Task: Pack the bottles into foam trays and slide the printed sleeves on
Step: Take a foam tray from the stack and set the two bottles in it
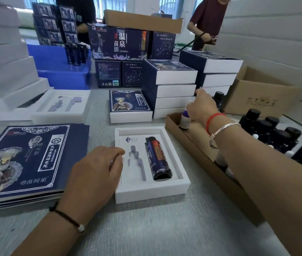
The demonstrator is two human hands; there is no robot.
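In front of us the foam tray (152, 189) sits on the tabletop (165, 228) with a dark blue bottle (158, 158) lying in its right-hand slot, while the narrower slot (136, 164) beside it is unfilled. Our left hand (98, 172) rests against the tray's left edge, fingers loosely curled and holding nothing, steadying it. Our right hand (202, 108) reaches into the long cardboard box (213, 170), its grip closed around a small white bottle (185, 120) standing upright at the far end. To do this well, we should lift it straight up, turn it to match the cut-out, and press it flat. A stack of printed sleeves (26, 159) waits left of the tray, with more dark bottles (275, 130) to the right of the box and finished boxes (172, 85) beyond.
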